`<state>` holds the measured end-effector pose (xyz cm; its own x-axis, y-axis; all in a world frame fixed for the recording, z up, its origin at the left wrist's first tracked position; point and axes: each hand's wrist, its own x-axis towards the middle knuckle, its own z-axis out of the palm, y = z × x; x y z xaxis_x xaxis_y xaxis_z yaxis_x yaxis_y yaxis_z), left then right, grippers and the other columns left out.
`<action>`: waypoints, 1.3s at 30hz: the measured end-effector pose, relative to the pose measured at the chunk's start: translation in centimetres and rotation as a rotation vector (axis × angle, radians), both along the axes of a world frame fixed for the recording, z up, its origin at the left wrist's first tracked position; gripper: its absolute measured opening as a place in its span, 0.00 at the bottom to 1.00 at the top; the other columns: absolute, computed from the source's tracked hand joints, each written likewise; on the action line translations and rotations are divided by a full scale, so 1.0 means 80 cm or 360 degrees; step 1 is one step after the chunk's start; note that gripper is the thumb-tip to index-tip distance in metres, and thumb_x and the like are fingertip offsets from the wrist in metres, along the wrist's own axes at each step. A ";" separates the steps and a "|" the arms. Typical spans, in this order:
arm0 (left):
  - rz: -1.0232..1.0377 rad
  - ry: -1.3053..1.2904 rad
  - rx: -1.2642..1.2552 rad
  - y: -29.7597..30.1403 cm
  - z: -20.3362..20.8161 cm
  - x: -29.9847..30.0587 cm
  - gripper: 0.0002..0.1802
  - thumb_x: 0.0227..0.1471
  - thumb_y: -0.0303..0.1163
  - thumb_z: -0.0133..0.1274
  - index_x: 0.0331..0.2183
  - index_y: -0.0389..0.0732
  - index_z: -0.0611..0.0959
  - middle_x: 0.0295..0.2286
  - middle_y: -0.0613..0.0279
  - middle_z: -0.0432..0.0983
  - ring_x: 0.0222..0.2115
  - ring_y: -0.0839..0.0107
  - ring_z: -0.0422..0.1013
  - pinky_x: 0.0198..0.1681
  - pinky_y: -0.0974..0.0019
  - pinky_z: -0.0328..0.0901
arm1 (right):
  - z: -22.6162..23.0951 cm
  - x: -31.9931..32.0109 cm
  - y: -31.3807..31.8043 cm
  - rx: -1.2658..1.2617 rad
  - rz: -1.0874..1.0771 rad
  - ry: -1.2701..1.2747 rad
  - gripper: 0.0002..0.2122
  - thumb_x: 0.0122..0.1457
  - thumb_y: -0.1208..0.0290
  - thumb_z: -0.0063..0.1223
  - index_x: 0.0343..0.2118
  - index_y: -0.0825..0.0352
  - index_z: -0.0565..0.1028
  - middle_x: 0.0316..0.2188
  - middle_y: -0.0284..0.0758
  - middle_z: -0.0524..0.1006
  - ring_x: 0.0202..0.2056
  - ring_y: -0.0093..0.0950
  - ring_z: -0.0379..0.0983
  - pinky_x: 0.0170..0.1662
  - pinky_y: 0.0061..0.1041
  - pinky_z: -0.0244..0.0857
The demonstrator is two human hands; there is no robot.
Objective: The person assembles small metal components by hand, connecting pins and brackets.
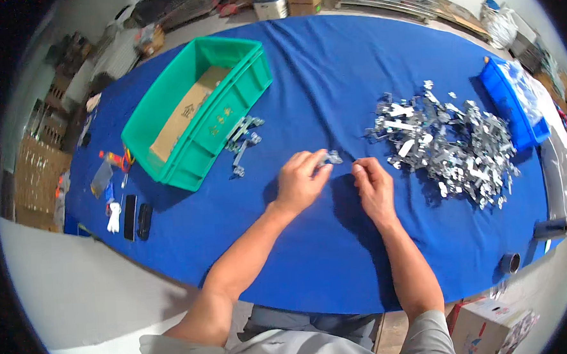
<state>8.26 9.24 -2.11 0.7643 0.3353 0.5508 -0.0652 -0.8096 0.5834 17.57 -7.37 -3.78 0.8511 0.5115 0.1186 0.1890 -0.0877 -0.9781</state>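
Observation:
My left hand [300, 184] is closed over the middle of the blue cloth, pinching a small grey metal bracket [334, 157] that sticks out past its fingertips. A short gap to the right, my right hand [375, 190] has its fingers curled together with the thumb against them. What it holds, if anything, is hidden. Left of my hands, several similar brackets [239, 155] lie beside a green plastic crate [224, 119] with cardboard in its bottom. A wide heap of shiny metal pieces [464, 143] spreads to the right of my right hand.
A blue bin [517, 110] with clear plastic bags stands beyond the heap. Far left lie a black phone-like slab [130, 217], a black case [145, 221] and a red-handled tool [117, 161]. A dark round tube [510, 263] sits near the right front edge of the blue cloth [313, 259].

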 end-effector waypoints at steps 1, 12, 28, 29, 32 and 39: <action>0.0087 -0.0027 0.0249 0.007 0.001 0.001 0.15 0.48 0.32 0.64 0.38 0.35 0.84 0.25 0.55 0.76 0.26 0.60 0.74 0.30 0.60 0.68 | -0.011 0.004 0.000 -0.0003 0.0028 -0.0206 0.06 0.66 0.71 0.51 0.37 0.68 0.76 0.25 0.25 0.74 0.26 0.15 0.67 0.28 0.18 0.63; 0.0683 0.0599 0.1258 0.144 0.025 -0.056 0.30 0.47 0.33 0.63 0.53 0.42 0.76 0.43 0.55 0.71 0.45 0.55 0.68 0.44 0.52 0.64 | 0.006 0.000 0.009 0.0015 0.0108 -0.0444 0.08 0.61 0.69 0.53 0.35 0.69 0.74 0.30 0.45 0.76 0.35 0.44 0.75 0.38 0.39 0.67; -0.0503 0.0322 0.0889 -0.059 0.039 0.223 0.11 0.53 0.32 0.54 0.39 0.41 0.83 0.41 0.58 0.76 0.43 0.57 0.74 0.44 0.52 0.71 | -0.005 0.000 0.020 -0.0029 0.0132 -0.0601 0.08 0.60 0.70 0.50 0.36 0.71 0.75 0.34 0.50 0.77 0.35 0.51 0.75 0.39 0.49 0.69; -0.0493 0.0441 0.0903 -0.064 0.041 0.225 0.09 0.52 0.31 0.54 0.37 0.41 0.82 0.40 0.59 0.76 0.42 0.56 0.74 0.42 0.51 0.71 | -0.005 0.000 0.019 -0.0009 0.0109 -0.0601 0.08 0.59 0.71 0.51 0.36 0.71 0.75 0.34 0.50 0.78 0.35 0.51 0.75 0.39 0.49 0.69; -0.0473 0.0601 0.0866 -0.073 0.054 0.219 0.07 0.51 0.30 0.55 0.35 0.41 0.81 0.40 0.60 0.76 0.40 0.54 0.75 0.41 0.51 0.71 | -0.003 -0.001 0.013 -0.0077 0.0156 -0.0556 0.08 0.59 0.71 0.50 0.36 0.71 0.76 0.33 0.50 0.78 0.36 0.51 0.75 0.40 0.49 0.69; -0.0423 0.0145 0.0739 -0.062 0.101 0.201 0.07 0.50 0.25 0.54 0.35 0.37 0.80 0.35 0.54 0.77 0.34 0.55 0.77 0.37 0.56 0.70 | -0.003 -0.001 0.016 -0.0023 0.0121 -0.0533 0.07 0.58 0.71 0.51 0.35 0.69 0.76 0.33 0.47 0.79 0.36 0.48 0.76 0.39 0.47 0.69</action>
